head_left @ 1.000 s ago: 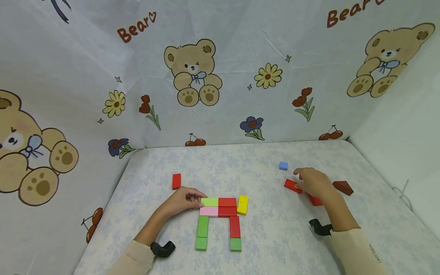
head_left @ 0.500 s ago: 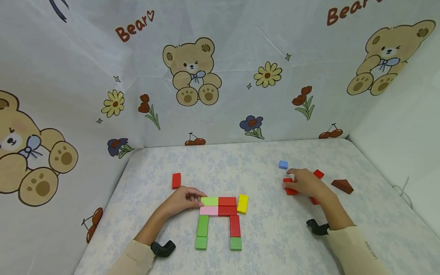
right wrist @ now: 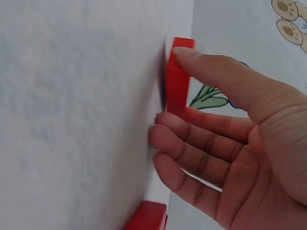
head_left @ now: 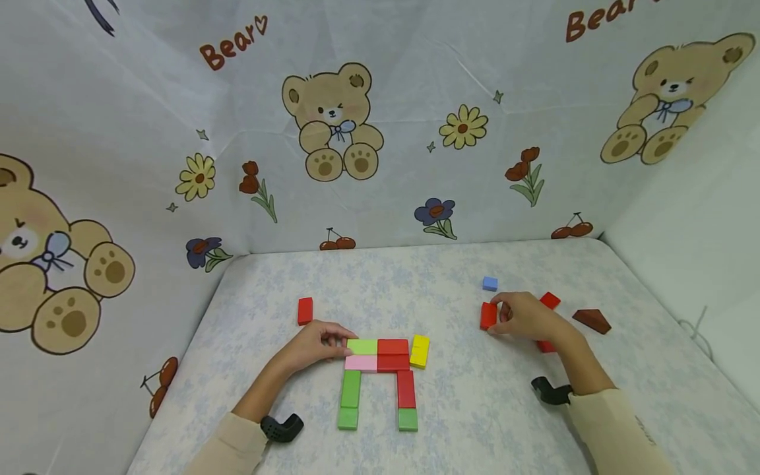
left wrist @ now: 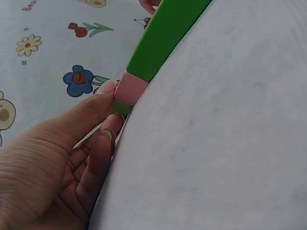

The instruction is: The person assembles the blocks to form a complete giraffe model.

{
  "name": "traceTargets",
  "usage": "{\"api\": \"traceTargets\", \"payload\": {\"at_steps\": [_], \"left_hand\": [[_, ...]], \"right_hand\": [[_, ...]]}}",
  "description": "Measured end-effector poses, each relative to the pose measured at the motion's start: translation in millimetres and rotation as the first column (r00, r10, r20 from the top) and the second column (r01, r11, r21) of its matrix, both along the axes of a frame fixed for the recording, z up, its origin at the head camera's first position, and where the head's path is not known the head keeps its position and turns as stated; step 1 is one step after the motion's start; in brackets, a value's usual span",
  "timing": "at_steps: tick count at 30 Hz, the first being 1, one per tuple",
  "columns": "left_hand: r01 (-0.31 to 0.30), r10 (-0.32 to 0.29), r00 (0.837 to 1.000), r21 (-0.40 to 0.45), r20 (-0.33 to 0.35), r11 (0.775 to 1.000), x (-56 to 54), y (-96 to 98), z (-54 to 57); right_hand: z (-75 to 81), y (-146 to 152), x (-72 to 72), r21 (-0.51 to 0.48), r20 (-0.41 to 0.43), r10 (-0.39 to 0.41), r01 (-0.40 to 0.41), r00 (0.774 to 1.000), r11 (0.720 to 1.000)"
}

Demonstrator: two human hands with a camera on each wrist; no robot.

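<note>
My left hand pinches the outer end of a light green block, thumb and index finger at its edges. A pink block lies against it, with red blocks to the right. Below run two legs, a green block and a red one, each ending in a short green block. At the right, my right hand holds a red block between thumb and index finger, its other fingers loosely curved. The right wrist view shows that red block close against the tabletop.
A yellow block leans beside the arrangement's right end. One red block lies behind my left hand. Around my right hand are a small blue block, another red block, a partly hidden red one and a brown angular block.
My right hand takes hold of the slanted red block, turns it straighter and shifts it left. A red block behind that hand comes into sight. The left hand stays in place.
</note>
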State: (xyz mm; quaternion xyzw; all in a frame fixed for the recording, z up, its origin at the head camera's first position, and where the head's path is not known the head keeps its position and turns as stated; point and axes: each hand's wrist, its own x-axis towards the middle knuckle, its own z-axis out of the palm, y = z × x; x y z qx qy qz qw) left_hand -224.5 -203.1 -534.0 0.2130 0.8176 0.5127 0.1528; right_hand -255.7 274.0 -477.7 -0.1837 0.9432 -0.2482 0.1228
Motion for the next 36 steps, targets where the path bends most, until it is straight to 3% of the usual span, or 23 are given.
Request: {"api": "traceTargets", "payload": {"at_steps": [3,7,14,26,31,36], "left_hand": [[-0.001,0.001,1.0,0.005,-0.003,1.0,-0.4,0.6,0.5],[0.009,-0.009,1.0,0.0,-0.008,1.0,-0.5,-0.5,-0.6],[-0.056,0.056,0.998,-0.051,-0.007,0.997,4.1,-10.7,1.6],[-0.02,0.02,1.0,-0.014,-0.003,1.0,3.0,-5.2,4.3],[-0.011,0.011,1.0,-0.008,-0.002,1.0,2.7,-2.5,3.9],[-0.007,0.007,1.0,0.002,-0.002,1.0,3.1,0.0,6.1]], "right_hand": [[-2.0,-11,-0.1,-0.018,-0.04,0.0,-0.001,0.999,1.0],[-2.3,-32,4.5,-0.024,-0.02,-0.018,0.017,1.0,1.0],[-3.0,-76,1.8,0.006,-0.024,-0.004,0.004,1.0,1.0],[-3.6,-111,-3.0,0.039,-0.029,-0.032,0.034,0.999,0.999],[-5.5,-110,-6.9,-0.063,0.018,-0.056,0.057,0.998,0.996],[-11.1,-104,-11.7,-0.189,0.072,-0.098,0.11,0.993,0.976]]}}
